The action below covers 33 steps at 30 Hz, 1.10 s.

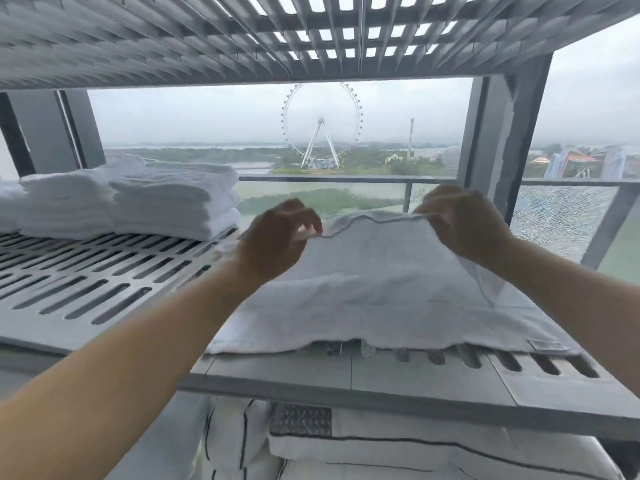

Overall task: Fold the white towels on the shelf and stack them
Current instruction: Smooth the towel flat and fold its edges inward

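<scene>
Your left hand (277,233) and right hand (460,223) each pinch a far corner of the white towel (374,292), apparently lifting that edge to fold it toward you; left of your fingers, folded towels (173,202) sit stacked.

ferris wheel (321,124) beyond railing (346,180)

No writing, label, brand or number can be read anywhere here. The white towel (374,289) spread at the shelf's (346,379) front right has a small tag-like patch at its near right corner, but it is blank or too blurred to tell. The folded stacks (173,199) at the back left show none.
</scene>
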Each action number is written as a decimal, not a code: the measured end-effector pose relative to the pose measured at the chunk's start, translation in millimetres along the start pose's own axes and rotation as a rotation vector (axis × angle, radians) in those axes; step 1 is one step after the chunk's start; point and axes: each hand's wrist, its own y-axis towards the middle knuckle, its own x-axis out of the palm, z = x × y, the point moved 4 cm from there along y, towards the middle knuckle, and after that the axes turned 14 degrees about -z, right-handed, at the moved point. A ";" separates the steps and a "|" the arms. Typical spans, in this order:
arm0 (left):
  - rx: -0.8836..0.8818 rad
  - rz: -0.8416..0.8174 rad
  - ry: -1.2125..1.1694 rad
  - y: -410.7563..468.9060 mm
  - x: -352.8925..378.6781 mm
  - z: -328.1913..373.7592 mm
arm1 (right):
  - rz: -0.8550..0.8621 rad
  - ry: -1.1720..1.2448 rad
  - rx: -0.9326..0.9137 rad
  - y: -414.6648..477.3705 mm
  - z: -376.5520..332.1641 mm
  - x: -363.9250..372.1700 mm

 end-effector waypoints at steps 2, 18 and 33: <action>0.034 -0.222 -0.098 -29.0 31.1 5.2 | -0.274 0.084 -0.083 -30.9 -10.2 38.8; -0.016 -0.225 -0.039 -92.5 29.9 9.1 | -0.126 0.086 0.077 -93.4 -11.7 24.9; -0.068 -0.229 -0.072 -111.9 24.1 19.6 | -0.304 0.142 0.154 -105.5 -44.9 42.1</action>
